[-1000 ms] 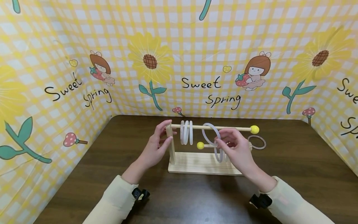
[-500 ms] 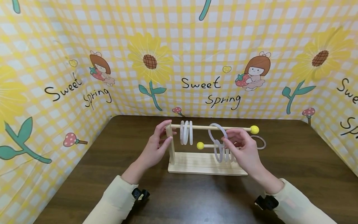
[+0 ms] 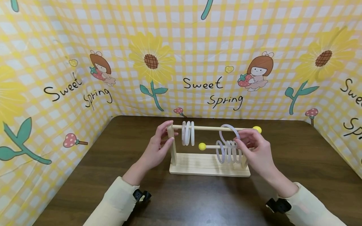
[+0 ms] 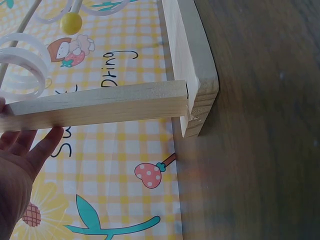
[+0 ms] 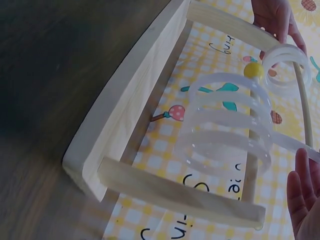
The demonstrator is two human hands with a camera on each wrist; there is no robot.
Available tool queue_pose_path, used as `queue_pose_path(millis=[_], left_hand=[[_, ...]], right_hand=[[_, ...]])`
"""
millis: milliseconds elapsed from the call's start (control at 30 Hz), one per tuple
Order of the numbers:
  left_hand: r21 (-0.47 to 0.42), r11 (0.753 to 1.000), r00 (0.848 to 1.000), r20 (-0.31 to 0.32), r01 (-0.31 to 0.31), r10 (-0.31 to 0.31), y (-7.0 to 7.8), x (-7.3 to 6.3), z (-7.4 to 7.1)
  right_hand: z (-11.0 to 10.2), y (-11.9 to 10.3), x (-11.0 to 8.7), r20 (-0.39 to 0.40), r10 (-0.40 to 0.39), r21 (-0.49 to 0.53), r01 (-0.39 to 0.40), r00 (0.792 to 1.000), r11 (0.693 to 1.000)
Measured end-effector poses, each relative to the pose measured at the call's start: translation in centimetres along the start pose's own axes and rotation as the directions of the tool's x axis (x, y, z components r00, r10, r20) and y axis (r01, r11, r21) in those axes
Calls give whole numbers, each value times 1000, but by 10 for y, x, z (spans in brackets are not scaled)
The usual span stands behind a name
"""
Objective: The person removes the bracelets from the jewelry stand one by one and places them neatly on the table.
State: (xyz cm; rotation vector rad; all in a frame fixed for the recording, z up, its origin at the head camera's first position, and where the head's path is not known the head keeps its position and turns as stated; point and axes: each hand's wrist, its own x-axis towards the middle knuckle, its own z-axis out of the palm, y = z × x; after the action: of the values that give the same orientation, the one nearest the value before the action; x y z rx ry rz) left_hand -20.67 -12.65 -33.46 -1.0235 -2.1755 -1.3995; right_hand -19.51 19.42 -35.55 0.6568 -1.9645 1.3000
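A wooden stand has a flat base (image 3: 198,168) and two upright posts. My left hand (image 3: 150,150) grips the top of the taller left post (image 4: 100,106) between thumb and fingers. From that post an upper rod (image 3: 207,128) runs right to a yellow ball (image 3: 256,129). Several whitish rings (image 3: 188,133) hang at its left end. My right hand (image 3: 255,147) pinches a translucent ring (image 3: 222,136) encircling the upper rod near its right part. Several more rings (image 5: 225,117) hang on the lower rod (image 3: 210,147), whose yellow ball (image 3: 202,146) faces left.
The stand rests on a dark brown wooden table (image 3: 198,201). A yellow checked cloth (image 3: 198,56) with flowers and lettering hangs behind the table and along both sides. The shorter right post (image 5: 180,195) bears the lower rod.
My right hand has moved right along the upper rod with the pinched ring. The loose ring on the table at the right is now hidden behind it. My left hand keeps its place.
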Motion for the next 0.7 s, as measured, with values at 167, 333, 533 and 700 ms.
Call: queue_pose_path(millis=[167, 333, 533, 700], left_hand=[[-6, 1000, 1000, 2, 4, -4, -1, 0, 0], [-9, 1000, 1000, 4, 3, -3, -1, 1, 0], [-7, 1000, 1000, 3, 1, -1, -2, 1, 0], [-2, 1000, 1000, 3, 19, -19, 0, 0, 0]], right_hand=[[-7, 0, 0, -14, 13, -21, -13, 1000, 1000], [-15, 1, -1, -19, 2, -21, -3, 1000, 1000], [-26, 4, -3, -2, -8, -47, 7, 1000, 999], [-34, 5, -6, 8, -5, -70, 6, 1000, 998]])
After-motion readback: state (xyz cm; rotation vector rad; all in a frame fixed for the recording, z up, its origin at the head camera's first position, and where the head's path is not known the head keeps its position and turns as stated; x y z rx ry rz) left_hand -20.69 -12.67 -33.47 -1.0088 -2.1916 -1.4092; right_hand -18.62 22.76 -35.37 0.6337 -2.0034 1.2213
